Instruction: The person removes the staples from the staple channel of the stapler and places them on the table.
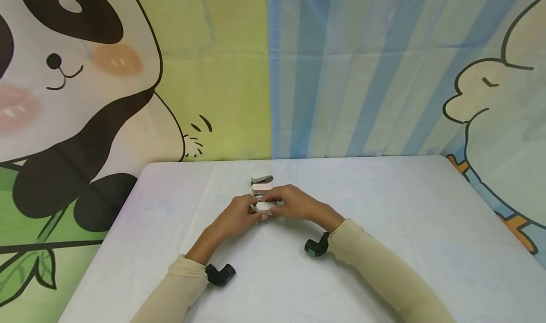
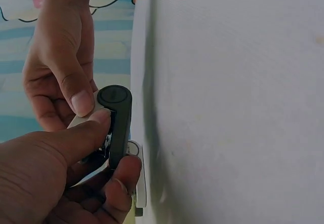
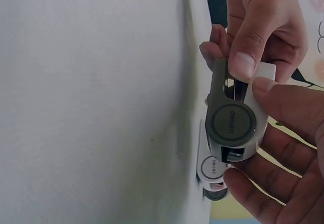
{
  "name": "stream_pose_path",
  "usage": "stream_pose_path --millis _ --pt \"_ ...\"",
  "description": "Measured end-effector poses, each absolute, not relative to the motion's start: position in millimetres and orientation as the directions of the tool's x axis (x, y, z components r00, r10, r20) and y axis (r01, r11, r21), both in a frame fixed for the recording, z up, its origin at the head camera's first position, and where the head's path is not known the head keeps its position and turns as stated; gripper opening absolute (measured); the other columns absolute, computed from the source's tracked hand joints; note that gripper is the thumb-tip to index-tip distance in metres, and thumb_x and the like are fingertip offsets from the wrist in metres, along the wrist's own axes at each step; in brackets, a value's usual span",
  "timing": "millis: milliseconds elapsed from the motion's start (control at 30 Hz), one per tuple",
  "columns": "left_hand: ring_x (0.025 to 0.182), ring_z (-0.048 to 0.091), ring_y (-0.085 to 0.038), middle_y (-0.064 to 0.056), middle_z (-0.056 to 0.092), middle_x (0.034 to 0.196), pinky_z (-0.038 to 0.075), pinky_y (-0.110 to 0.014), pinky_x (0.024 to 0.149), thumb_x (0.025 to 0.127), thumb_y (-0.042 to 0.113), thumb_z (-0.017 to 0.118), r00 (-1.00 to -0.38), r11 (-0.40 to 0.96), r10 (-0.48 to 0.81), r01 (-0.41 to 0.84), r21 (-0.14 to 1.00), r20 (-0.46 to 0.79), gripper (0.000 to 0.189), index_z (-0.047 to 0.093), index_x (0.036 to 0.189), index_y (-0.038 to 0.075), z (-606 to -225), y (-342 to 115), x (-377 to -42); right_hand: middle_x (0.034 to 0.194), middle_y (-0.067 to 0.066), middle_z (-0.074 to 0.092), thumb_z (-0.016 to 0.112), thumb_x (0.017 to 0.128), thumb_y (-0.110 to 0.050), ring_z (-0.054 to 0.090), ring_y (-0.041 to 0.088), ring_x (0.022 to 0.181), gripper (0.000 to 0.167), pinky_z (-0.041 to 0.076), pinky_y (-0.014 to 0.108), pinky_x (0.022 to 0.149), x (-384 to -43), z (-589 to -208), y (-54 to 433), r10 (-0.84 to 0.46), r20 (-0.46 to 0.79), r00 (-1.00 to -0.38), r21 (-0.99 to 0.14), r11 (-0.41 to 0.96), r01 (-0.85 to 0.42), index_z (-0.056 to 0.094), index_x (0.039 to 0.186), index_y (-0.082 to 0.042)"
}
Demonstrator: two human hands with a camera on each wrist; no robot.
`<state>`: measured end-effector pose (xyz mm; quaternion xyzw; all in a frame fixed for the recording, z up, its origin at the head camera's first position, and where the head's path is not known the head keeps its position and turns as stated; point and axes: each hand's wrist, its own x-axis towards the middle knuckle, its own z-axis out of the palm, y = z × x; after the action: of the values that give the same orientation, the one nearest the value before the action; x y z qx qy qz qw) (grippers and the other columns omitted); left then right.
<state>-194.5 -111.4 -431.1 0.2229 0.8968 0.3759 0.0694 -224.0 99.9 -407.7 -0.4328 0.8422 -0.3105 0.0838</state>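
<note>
Both hands hold a small white and dark grey stapler (image 1: 266, 206) between them, close over the table. My left hand (image 1: 240, 216) pinches one end, its thumb lying along the open gap between the stapler's two arms in the right wrist view. From the other side my right hand (image 1: 298, 203) grips the white arm, thumb on top and fingers beneath. The round grey pivot of the stapler (image 3: 233, 122) faces up there. Just behind the hands lie a pale pinkish-white stapler (image 1: 261, 188) and a grey-and-white stapler (image 1: 261, 178), the nearer partly hidden by the right hand.
A white cloth covers the table (image 1: 362, 266). Behind its far edge hangs a printed curtain (image 1: 230, 76) with a panda and blue stripes. Black cameras sit on the left wrist (image 1: 220, 274) and right wrist (image 1: 316, 245).
</note>
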Motion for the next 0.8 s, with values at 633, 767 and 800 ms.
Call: stream_pose_path --millis 633,767,800 --pt "0.053 0.056 -0.012 0.0 0.064 0.064 0.042 -0.027 0.05 0.082 0.016 0.08 -0.881 0.534 0.473 0.303 0.789 0.019 0.012 0.073 0.09 0.012 -422 -99 -181 0.107 -0.002 0.063 0.068 0.093 -0.013 0.056 0.007 0.08 0.046 0.045 0.022 0.071 -191 -396 117 -0.839 0.2 -0.507 -0.384 0.408 -0.828 0.058 0.137 -0.02" --pt "0.053 0.051 -0.007 0.005 0.061 0.06 0.04 -0.025 0.05 0.078 0.014 0.083 -0.873 0.558 0.487 0.338 0.758 0.031 0.013 0.07 0.075 0.012 -427 -96 -182 0.107 -0.002 0.062 0.066 0.094 -0.012 0.055 0.006 0.077 0.038 0.044 0.02 0.068 -187 -399 115 -0.843 0.14 -0.519 -0.357 0.445 -0.821 0.063 0.13 -0.021" --pt "0.053 0.051 -0.007 0.007 0.06 0.06 0.04 -0.025 0.05 0.077 0.014 0.083 -0.871 0.565 0.49 0.345 0.75 0.032 0.014 0.07 0.075 0.013 -428 -95 -182 0.107 -0.002 0.062 0.066 0.094 -0.011 0.055 0.006 0.077 0.036 0.044 0.02 0.068 -186 -400 115 -0.841 0.13 -0.525 -0.356 0.455 -0.816 0.065 0.128 -0.02"
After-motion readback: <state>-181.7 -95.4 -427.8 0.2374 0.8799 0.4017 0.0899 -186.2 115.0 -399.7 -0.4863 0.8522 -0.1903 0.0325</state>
